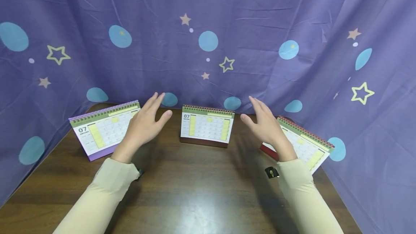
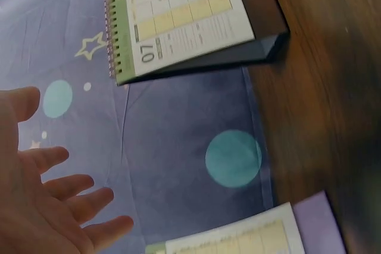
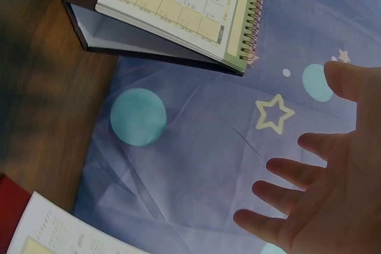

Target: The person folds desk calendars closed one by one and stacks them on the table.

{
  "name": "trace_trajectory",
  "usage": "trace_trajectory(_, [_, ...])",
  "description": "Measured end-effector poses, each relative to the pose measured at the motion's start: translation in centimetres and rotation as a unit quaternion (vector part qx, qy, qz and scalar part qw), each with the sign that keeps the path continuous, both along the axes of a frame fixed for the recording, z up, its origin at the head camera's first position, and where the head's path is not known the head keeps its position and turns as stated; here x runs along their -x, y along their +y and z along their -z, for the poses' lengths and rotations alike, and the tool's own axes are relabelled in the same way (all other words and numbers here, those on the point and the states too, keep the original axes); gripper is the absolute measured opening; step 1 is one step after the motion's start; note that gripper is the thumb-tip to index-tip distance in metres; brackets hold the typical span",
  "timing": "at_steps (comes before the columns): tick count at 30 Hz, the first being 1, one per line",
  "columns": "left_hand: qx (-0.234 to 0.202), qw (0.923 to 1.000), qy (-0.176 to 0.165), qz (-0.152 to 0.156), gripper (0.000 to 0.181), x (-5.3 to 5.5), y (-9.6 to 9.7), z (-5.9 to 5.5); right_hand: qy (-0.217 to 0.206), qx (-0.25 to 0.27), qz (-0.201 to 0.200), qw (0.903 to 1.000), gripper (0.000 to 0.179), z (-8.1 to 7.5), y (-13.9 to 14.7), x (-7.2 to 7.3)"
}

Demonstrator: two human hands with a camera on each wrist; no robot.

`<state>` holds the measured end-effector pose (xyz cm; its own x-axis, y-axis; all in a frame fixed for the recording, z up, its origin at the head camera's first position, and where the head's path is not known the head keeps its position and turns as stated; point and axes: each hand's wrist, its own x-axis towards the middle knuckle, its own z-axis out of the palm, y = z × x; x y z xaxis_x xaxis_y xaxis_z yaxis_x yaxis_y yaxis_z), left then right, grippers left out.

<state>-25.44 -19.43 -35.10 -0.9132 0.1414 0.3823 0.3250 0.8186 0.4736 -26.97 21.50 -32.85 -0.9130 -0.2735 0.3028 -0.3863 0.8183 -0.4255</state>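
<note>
Three desk calendars stand on the wooden table. The middle calendar [image 1: 207, 125], on a dark brown stand, faces the head camera between the two hands. At the left is a calendar on a purple stand [image 1: 107, 129], angled inward and partly covered by the left hand [image 1: 144, 124]. A calendar on a red stand [image 1: 313, 146] stands angled at the right, partly behind the right hand [image 1: 264, 125] and sleeve. Both hands are raised with fingers extended and hold nothing. In the left wrist view, the left hand's fingers [image 2: 89, 206] are spread, apart from the middle calendar [image 2: 184, 16].
A purple curtain [image 1: 169, 64] with stars and dots hangs behind and beside the wooden table [image 1: 195, 176]. A small black tag [image 1: 271, 172] shows by the right cuff. Light glares off the tabletop near the front.
</note>
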Motion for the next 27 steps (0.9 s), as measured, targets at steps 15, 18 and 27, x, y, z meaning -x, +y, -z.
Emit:
trace_trajectory(15, [-0.076, 0.9953, -0.054, 0.026, 0.071, 2.5, 2.2, 2.2, -0.073, 0.102, 0.0, 0.9921, 0.07, 0.7, -1.6, 3.5])
trace_trajectory(18, [-0.086, 0.9936, -0.067, 0.029, 0.071, 2.7, 2.5, 2.8, -0.091, 0.12, 0.005, 0.9885, 0.07, 0.9, -1.7, 3.8])
trace_trajectory(27, [-0.135, 0.986, -0.091, 0.037, 0.066, 3.5, 3.1, 4.4, -0.111, 0.146, 0.013, 0.9829, 0.067, 1.6, -2.1, 4.4])
